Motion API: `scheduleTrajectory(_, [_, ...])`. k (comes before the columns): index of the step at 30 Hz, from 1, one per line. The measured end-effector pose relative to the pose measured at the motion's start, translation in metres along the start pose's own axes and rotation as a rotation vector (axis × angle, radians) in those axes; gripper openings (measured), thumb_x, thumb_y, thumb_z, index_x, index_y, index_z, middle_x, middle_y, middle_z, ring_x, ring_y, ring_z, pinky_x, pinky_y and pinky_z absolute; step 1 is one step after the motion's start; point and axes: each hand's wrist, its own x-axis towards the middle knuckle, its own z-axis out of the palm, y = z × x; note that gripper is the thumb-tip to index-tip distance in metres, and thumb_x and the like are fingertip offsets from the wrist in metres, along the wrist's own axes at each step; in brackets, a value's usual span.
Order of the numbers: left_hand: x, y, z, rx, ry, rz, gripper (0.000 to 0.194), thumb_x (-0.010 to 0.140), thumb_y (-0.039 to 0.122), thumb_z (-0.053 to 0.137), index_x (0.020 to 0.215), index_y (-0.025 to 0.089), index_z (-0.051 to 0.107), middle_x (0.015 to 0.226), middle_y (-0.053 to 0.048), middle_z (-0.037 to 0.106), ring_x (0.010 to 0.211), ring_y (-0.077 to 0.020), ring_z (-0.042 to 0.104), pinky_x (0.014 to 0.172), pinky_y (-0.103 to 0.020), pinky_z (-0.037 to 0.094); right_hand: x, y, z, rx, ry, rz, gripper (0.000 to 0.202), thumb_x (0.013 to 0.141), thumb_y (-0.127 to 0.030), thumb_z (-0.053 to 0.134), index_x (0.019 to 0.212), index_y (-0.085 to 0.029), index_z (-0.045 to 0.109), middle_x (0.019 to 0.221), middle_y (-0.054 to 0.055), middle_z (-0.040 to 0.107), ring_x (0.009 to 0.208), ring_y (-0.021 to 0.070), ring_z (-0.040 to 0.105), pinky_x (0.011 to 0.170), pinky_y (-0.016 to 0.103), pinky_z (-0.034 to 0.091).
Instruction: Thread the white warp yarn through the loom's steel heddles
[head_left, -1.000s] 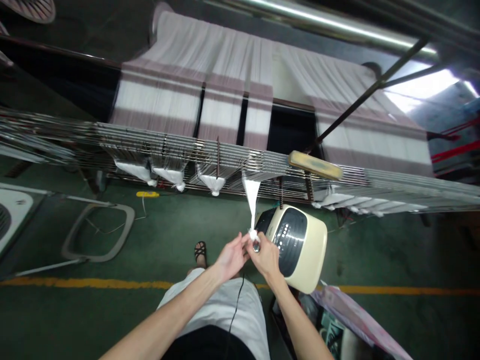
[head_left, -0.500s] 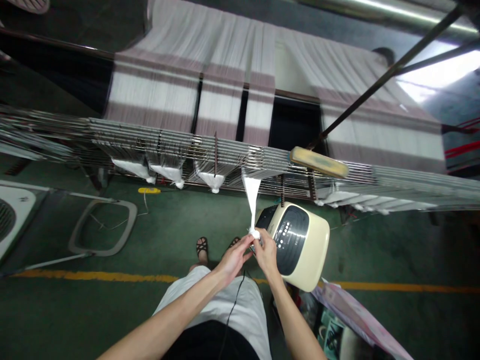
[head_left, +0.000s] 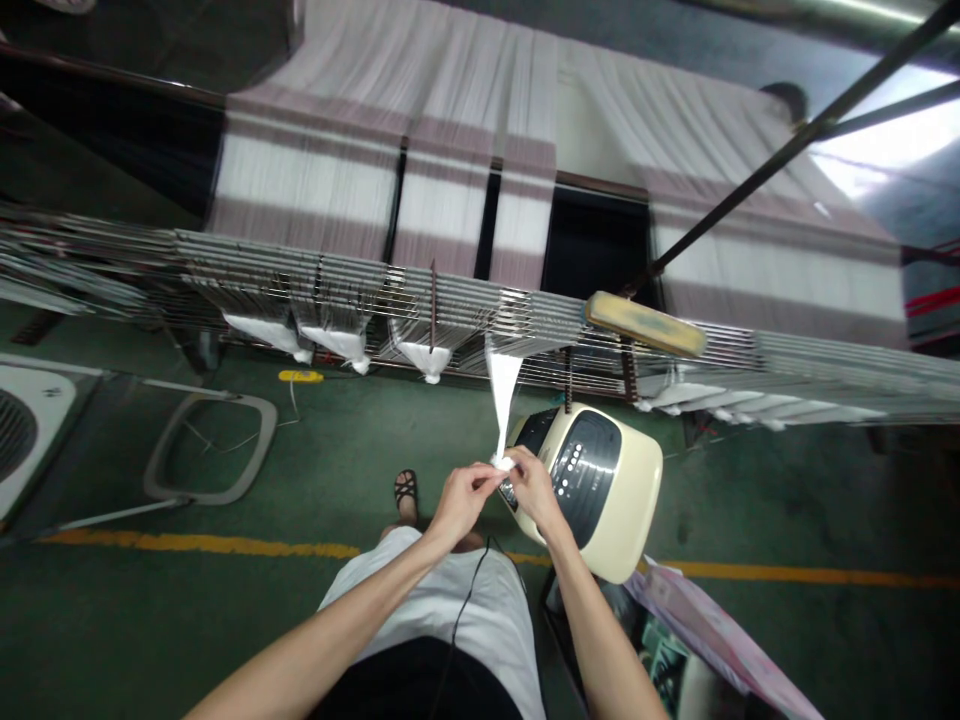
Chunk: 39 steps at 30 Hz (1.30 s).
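A bundle of white threads (head_left: pixel 504 395) hangs from the rack of thin metal bars (head_left: pixel 555 312) and narrows to a knotted end. My left hand (head_left: pixel 466 497) pinches the knotted end from the left, fingertips pressed together. On its right side my right hand (head_left: pixel 532 487) grips the same end, fingers bent round it. Further left, several knotted white bundles (head_left: pixel 424 358) hang under the rack. Behind the bars, sheets of white and mauve threads (head_left: pixel 311 180) stretch upward.
A cream appliance (head_left: pixel 634 490) with a dark panel stands right of my hands. A wooden-looking brush or block (head_left: pixel 645 323) lies on the bars. A slanting metal rod (head_left: pixel 739 190) crosses at the right. A yellow tool (head_left: pixel 301 376) hangs at the left.
My left hand has shifted slightly left, its fingers now more bent at the knotted end. My right hand has moved up a little. The view has shifted slightly.
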Motion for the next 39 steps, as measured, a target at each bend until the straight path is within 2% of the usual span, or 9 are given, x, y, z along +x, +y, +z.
scheduleTrajectory(5, [-0.004,0.011,-0.008,0.204,-0.096,0.021,0.012,0.081,0.017,0.061,0.081,0.018,0.073,0.087,-0.004,0.073,0.082,-0.0184,0.067,0.078,-0.026,0.048,0.000,0.015,-0.014,0.132,-0.032,0.123,0.035,0.067,-0.014,0.057,0.101,-0.021,0.063,0.086,0.001,0.067,0.076,0.0162,0.061,0.073,0.029,0.047])
scheduleTrajectory(12, [-0.014,0.014,0.009,0.596,-0.179,0.169,0.023,0.085,0.006,0.047,0.082,0.015,0.068,0.090,-0.009,0.068,0.091,-0.0208,0.060,0.083,-0.030,0.045,0.002,0.014,0.001,0.338,0.050,0.316,0.030,0.075,-0.045,0.061,0.078,-0.016,0.065,0.072,0.003,0.065,0.063,0.0144,0.057,0.058,0.025,0.043])
scheduleTrajectory(15, [-0.027,0.018,0.015,0.510,-0.208,0.186,0.025,0.087,0.008,0.044,0.088,0.016,0.068,0.093,-0.008,0.067,0.094,-0.0200,0.059,0.087,-0.031,0.045,-0.004,0.007,0.018,0.422,0.099,0.351,0.042,0.074,-0.056,0.061,0.064,-0.016,0.058,0.060,0.001,0.059,0.055,0.0120,0.050,0.054,0.024,0.039])
scheduleTrajectory(18, [-0.054,0.011,0.001,0.314,-0.273,0.166,0.023,0.088,0.016,0.047,0.101,0.020,0.067,0.105,-0.007,0.064,0.102,-0.0182,0.058,0.092,-0.030,0.044,-0.027,-0.001,0.023,0.539,0.127,0.369,0.046,0.076,-0.062,0.056,0.063,-0.019,0.050,0.054,-0.002,0.050,0.052,0.0114,0.047,0.053,0.025,0.038])
scheduleTrajectory(26, [-0.099,-0.058,-0.129,0.113,-0.049,-0.247,0.034,0.088,0.044,0.046,0.099,0.020,0.068,0.100,-0.007,0.070,0.096,-0.0208,0.064,0.084,-0.029,0.048,-0.064,-0.008,0.022,1.182,0.009,0.475,0.016,0.085,-0.033,0.056,0.074,-0.023,0.049,0.055,-0.009,0.017,0.041,0.0091,0.019,0.038,0.020,0.029])
scheduleTrajectory(29, [-0.114,-0.073,-0.171,0.057,0.018,-0.272,0.038,0.085,0.048,0.049,0.100,0.017,0.066,0.095,-0.009,0.071,0.092,-0.0214,0.065,0.083,-0.030,0.048,-0.055,0.012,0.028,1.168,0.054,0.518,0.009,0.082,-0.032,0.059,0.081,-0.025,0.055,0.053,-0.008,0.026,0.040,0.0111,0.027,0.037,0.022,0.035])
scheduleTrajectory(31, [-0.127,-0.078,-0.193,0.022,0.039,-0.298,0.041,0.084,0.049,0.050,0.102,0.015,0.065,0.094,-0.010,0.071,0.091,-0.0214,0.066,0.083,-0.030,0.048,-0.049,0.028,0.038,1.057,0.061,0.612,0.014,0.077,-0.039,0.062,0.077,-0.026,0.056,0.057,-0.003,0.044,0.047,0.0135,0.045,0.048,0.027,0.047])
scheduleTrajectory(35, [-0.161,-0.092,-0.242,0.027,0.013,-0.276,0.040,0.086,0.047,0.047,0.103,0.015,0.064,0.093,-0.010,0.070,0.089,-0.0206,0.065,0.082,-0.030,0.047,-0.042,0.052,0.084,0.713,0.108,0.998,0.029,0.066,-0.051,0.061,0.073,-0.023,0.059,0.084,0.010,0.069,0.079,0.0241,0.067,0.078,0.038,0.054])
scheduleTrajectory(39, [-0.201,-0.127,-0.322,0.035,0.054,-0.248,0.037,0.087,0.045,0.045,0.101,0.017,0.064,0.092,-0.008,0.070,0.087,-0.0195,0.065,0.079,-0.029,0.048,-0.035,0.047,0.172,0.654,0.097,1.024,0.027,0.061,-0.046,0.062,0.074,-0.023,0.061,0.085,0.010,0.072,0.080,0.0239,0.069,0.078,0.035,0.055])
